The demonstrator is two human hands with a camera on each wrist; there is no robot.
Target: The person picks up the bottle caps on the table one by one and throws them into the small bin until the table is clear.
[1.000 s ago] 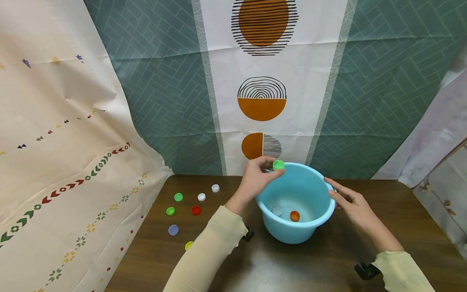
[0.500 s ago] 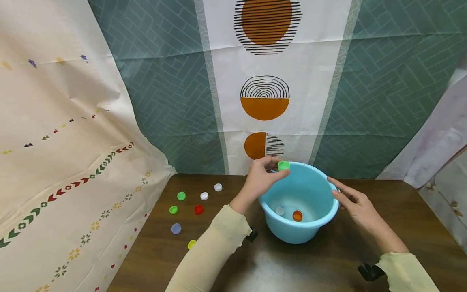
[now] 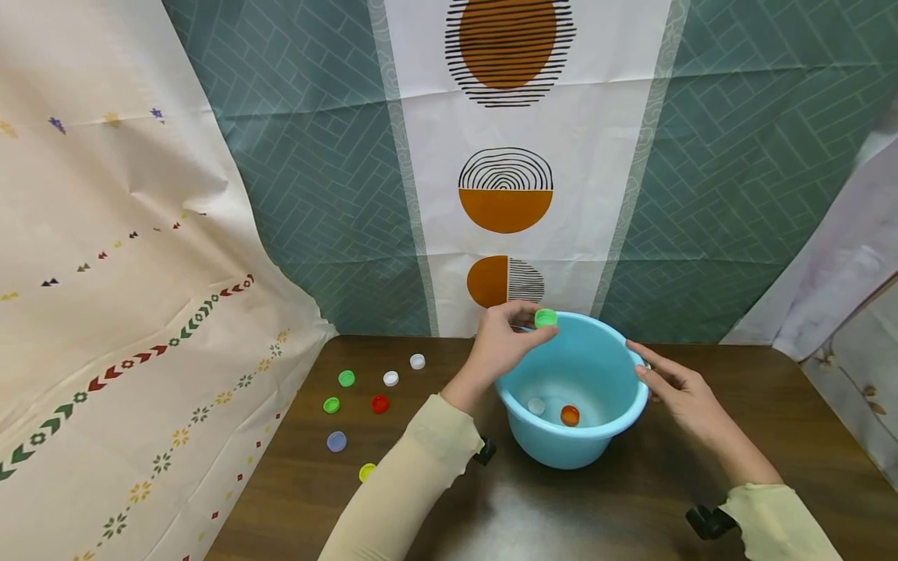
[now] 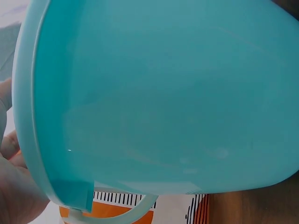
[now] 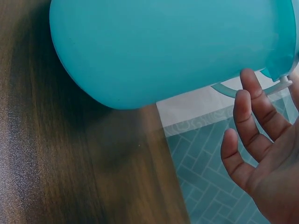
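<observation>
One green cap (image 3: pixel 546 318) held up, pinched between thumb and fingers of the person's left hand (image 3: pixel 500 343), by the far left rim of the tub (image 3: pixel 557 452); whether cap meets rim, I cannot tell. Tub: light blue, upright on the tabletop (image 3: pixel 596 522). Right hand (image 3: pixel 677 389) grips the opposite rim with thumb and forefinger; in the right wrist view the remaining three fingers are loosely bent and slightly spread beside the outer wall. Left wrist view shows a curved handle (image 4: pixel 140 210) at the tub's rim. Inside, on the tub's floor: a white cap (image 3: pixel 536 407) and an orange cap (image 3: pixel 570 415), near each other. Scattered on the tabletop, to the person's left: two green caps (image 3: pixel 346 378), two white caps (image 3: pixel 390 378), a red cap (image 3: pixel 380 403), a blue cap (image 3: pixel 337 442) and a yellow cap (image 3: pixel 367 472), the yellow just beside the left sleeve (image 3: pixel 407 475). Behind the tabletop hangs a green-and-white cloth (image 3: pixel 316 156) printed with orange discs; a cream cloth (image 3: pixel 140 335) drapes at left.
</observation>
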